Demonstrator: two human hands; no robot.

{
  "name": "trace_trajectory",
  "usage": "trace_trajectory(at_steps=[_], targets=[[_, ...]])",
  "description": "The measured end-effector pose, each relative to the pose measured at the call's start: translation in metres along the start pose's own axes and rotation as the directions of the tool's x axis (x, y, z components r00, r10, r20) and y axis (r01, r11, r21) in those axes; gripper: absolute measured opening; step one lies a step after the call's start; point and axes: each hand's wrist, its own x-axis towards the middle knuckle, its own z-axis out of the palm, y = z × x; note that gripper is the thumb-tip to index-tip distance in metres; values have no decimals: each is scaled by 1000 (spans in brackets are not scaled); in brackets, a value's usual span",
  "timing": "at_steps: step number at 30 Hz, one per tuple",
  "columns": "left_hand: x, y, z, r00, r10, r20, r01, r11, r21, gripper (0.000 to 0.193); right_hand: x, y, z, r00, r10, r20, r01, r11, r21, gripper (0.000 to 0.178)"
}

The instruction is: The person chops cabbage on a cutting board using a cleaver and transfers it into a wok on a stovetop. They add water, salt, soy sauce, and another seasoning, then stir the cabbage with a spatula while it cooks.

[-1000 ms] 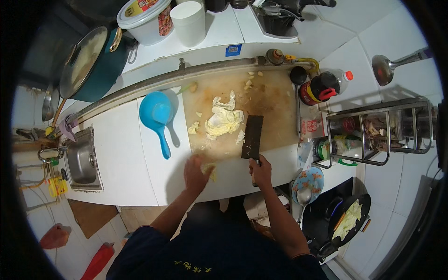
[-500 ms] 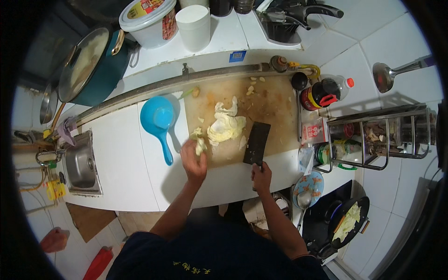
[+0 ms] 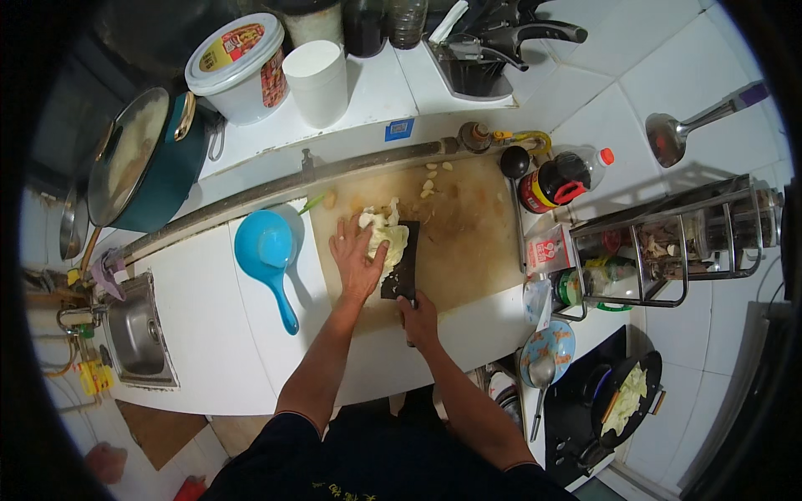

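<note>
A pile of pale yellow-green cabbage leaves [image 3: 391, 237] lies on the worn wooden cutting board [image 3: 468, 225]. My left hand [image 3: 357, 260] is against its left side, fingers stretched over the leaves and thumb bent across them, holding the pile. My right hand [image 3: 419, 321] is closed round the handle of a dark, broad-bladed cleaver [image 3: 403, 271]. Its blade lies at the right side of the cabbage, partly under the leaves, so the pile sits between blade and left palm. Several pale garlic cloves [image 3: 429, 184] are near the board's far edge.
A blue dipper [image 3: 265, 242] stands left of the board, beyond it a small sink [image 3: 142, 334]. A wok [image 3: 622, 401] with cabbage is on the stove at right. Bottles, a metal rack [image 3: 660, 250] and a patterned bowl [image 3: 555, 346] line the right side; a pipe runs behind.
My left hand has moved up onto the cabbage, bringing its loose bits to the pile. The cleaver has slid left against the leaves. The whole view has shifted slightly.
</note>
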Motion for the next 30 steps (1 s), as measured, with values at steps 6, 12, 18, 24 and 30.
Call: trace_trajectory(at_steps=[6, 12, 18, 24, 30], targets=[[7, 7, 7, 987, 108, 121, -89, 984, -153, 31, 7, 16, 13, 996, -86, 20, 83, 989, 121, 15], [-8, 32, 4, 998, 57, -24, -61, 980, -187, 32, -9, 4, 16, 990, -118, 82, 101, 976, 192, 13], [-19, 102, -26, 988, 153, -27, -155, 964, -217, 32, -56, -16, -26, 993, -111, 51, 100, 979, 177, 15], [-84, 251, -9, 930, 362, 65, -315, 877, -362, 36, -165, -27, -145, 983, -106, -152, 143, 955, 259, 27], [-202, 459, 33, 757, 647, 90, -412, 580, -703, 39, -305, -12, -308, 679, -219, -701, 249, 967, -61, 30]])
